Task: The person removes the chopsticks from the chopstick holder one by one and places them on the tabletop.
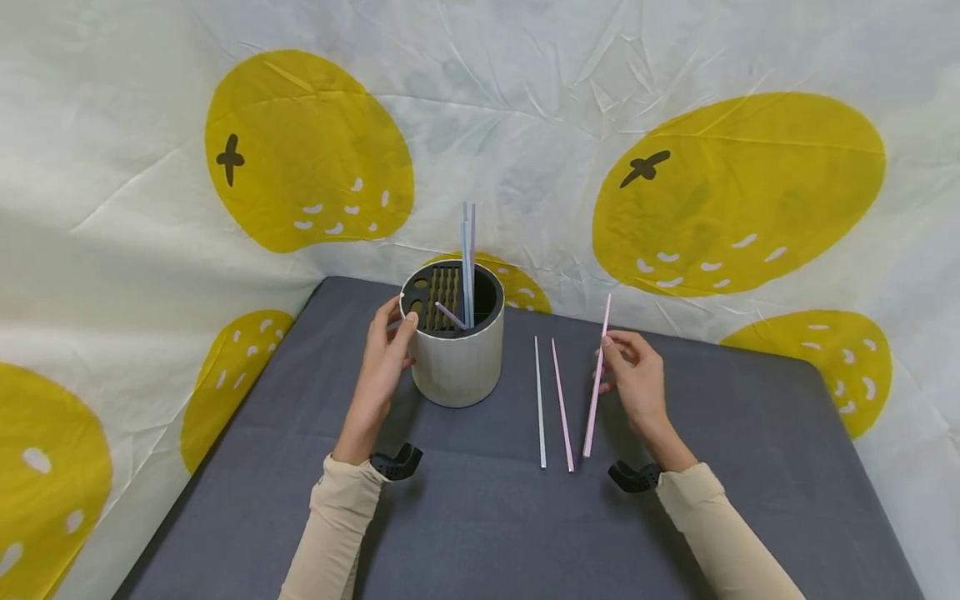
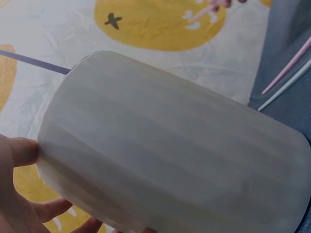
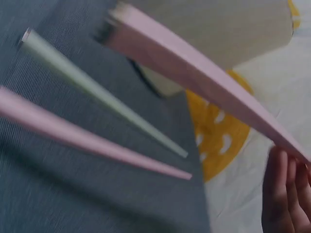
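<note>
My right hand pinches a pink chopstick near its upper part and holds it tilted above the table. In the right wrist view this chopstick crosses the frame, thick end nearest. To its left lie another pink chopstick and a pale green-white chopstick. My left hand grips the side of a white round utensil holder, thumb at the rim. Its black slotted top has an open compartment at right. Blue and purple chopsticks stand upright in it; a shorter-looking purple one leans left.
A dark grey cloth covers the table. Behind and at the sides hangs a white curtain printed with yellow fruit shapes. The holder stands near the table's back edge. Each wrist wears a black band.
</note>
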`<action>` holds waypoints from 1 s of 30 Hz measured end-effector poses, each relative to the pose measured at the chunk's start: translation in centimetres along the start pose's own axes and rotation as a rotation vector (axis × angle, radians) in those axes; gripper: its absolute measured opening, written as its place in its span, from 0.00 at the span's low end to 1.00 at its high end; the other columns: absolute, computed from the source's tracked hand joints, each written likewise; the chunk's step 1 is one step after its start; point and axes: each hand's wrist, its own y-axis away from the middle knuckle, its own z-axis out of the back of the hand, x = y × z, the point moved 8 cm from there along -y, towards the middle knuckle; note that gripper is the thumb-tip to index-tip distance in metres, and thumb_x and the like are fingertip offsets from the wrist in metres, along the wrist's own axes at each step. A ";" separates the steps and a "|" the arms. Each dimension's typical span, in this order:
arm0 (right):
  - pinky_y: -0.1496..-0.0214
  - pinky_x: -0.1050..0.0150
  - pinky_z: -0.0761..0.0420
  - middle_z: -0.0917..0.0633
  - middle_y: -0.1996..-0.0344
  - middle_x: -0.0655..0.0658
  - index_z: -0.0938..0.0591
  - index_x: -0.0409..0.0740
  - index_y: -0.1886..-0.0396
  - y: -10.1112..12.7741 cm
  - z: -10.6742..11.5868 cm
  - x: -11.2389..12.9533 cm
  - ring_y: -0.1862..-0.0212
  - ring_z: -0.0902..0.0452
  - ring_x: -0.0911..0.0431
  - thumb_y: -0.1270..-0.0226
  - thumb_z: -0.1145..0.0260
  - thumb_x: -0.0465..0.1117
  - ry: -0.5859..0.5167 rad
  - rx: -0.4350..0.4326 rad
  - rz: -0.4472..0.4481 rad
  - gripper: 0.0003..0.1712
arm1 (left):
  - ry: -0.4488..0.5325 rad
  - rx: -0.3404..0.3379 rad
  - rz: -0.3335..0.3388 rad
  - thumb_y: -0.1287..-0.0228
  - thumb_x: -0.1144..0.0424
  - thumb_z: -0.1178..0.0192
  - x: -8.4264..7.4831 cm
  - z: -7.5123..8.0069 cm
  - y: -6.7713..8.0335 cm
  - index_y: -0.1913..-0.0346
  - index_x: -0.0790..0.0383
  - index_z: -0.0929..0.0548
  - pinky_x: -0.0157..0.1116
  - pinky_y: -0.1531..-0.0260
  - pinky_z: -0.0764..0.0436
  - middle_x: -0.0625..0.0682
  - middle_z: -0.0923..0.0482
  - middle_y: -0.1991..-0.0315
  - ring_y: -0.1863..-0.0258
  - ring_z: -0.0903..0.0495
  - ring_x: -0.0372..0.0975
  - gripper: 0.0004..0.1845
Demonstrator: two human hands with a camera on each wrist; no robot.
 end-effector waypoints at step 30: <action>0.82 0.65 0.20 0.11 0.72 0.38 0.13 0.34 0.55 -1.5 -2.0 -7.0 0.83 0.23 0.59 0.25 0.32 0.40 0.584 0.154 -0.008 0.11 | -0.022 -0.014 0.002 0.23 0.36 0.46 0.4 0.2 -0.2 0.20 0.42 0.39 0.59 0.43 0.21 0.55 0.38 0.26 0.29 0.31 0.49 0.35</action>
